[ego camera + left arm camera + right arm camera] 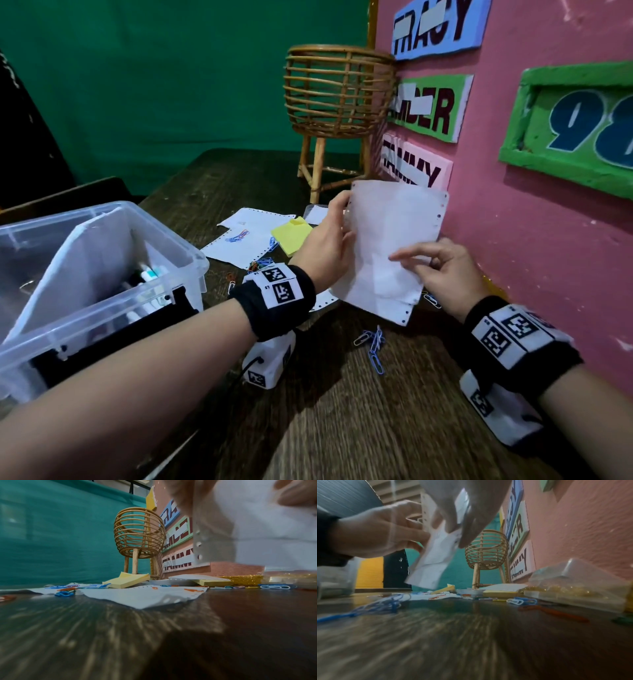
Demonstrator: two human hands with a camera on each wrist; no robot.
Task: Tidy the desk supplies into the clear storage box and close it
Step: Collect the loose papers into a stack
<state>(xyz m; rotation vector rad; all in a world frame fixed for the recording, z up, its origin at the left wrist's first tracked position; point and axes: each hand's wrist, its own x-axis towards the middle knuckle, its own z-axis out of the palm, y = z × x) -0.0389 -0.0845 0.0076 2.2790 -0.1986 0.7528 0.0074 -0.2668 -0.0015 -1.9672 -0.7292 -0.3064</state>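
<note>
A stack of white punched paper sheets (pixel 394 240) is held upright above the desk near the pink wall. My left hand (pixel 334 229) grips its left edge, and my right hand (pixel 428 263) pinches its lower right part between fingers (pixel 471 531) and thumb. The clear storage box (pixel 113 301) stands open at the left, with markers and a white sheet inside. More paper sheets (pixel 246 236), a yellow sticky pad (pixel 291 233) and loose coloured paper clips (pixel 373 342) lie on the wooden desk. A second sticky pad (pixel 214 583) lies by the wall.
A wicker basket on legs (pixel 339 92) stands at the desk's back corner. The pink wall (pixel 531 246) with name signs runs close along the right. A small clear plastic case with gold contents (pixel 576 586) lies against that wall. Green cloth hangs behind.
</note>
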